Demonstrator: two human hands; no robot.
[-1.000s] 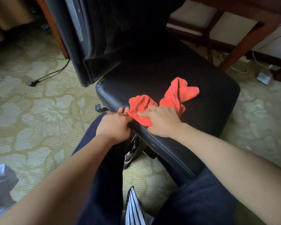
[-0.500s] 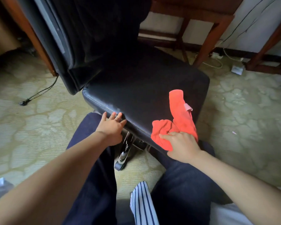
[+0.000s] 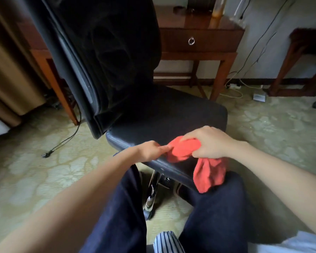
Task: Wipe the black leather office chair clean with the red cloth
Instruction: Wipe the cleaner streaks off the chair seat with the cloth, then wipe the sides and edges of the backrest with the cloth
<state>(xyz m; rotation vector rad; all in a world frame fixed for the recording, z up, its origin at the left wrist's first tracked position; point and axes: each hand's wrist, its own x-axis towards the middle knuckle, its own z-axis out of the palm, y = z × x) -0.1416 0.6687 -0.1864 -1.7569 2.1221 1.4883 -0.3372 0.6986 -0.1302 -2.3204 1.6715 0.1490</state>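
Cloth, red and bunched, lies on the front edge of the chair seat, one end hanging over the edge against the right knee. Right hand grips the bunch from above, fingers curled round it. Left hand pinches its left end. Behind the chair stands a wooden desk; patterned carpet lies beneath.
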